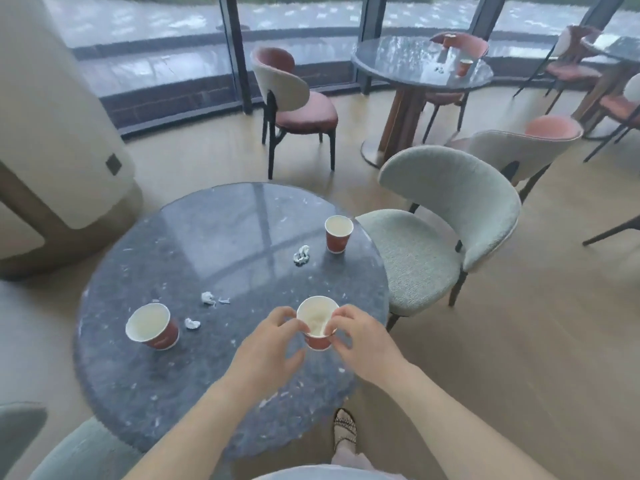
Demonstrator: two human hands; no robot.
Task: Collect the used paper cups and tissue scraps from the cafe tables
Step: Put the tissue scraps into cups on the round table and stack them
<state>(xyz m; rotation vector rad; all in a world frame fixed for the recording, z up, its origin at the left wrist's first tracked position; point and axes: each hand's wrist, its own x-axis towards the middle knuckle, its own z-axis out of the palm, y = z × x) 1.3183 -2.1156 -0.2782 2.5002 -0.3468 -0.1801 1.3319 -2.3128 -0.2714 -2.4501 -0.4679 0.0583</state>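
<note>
Beside tall cafe windows (294,36), a red paper cup with a white lining (317,323) was gripped at its rim by the left hand (273,336) and the right hand (360,337), at the near side of a round dark-grey speckled stone table (207,230). Crumpled white tissue scraps (207,298) and two further red cups (152,327) lay beyond; the held cup would best be kept upright while scraps were tucked in.

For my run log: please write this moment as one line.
left hand, right hand: grip near cup | uncollected on table: left cup, far cup, tissue scraps
</note>
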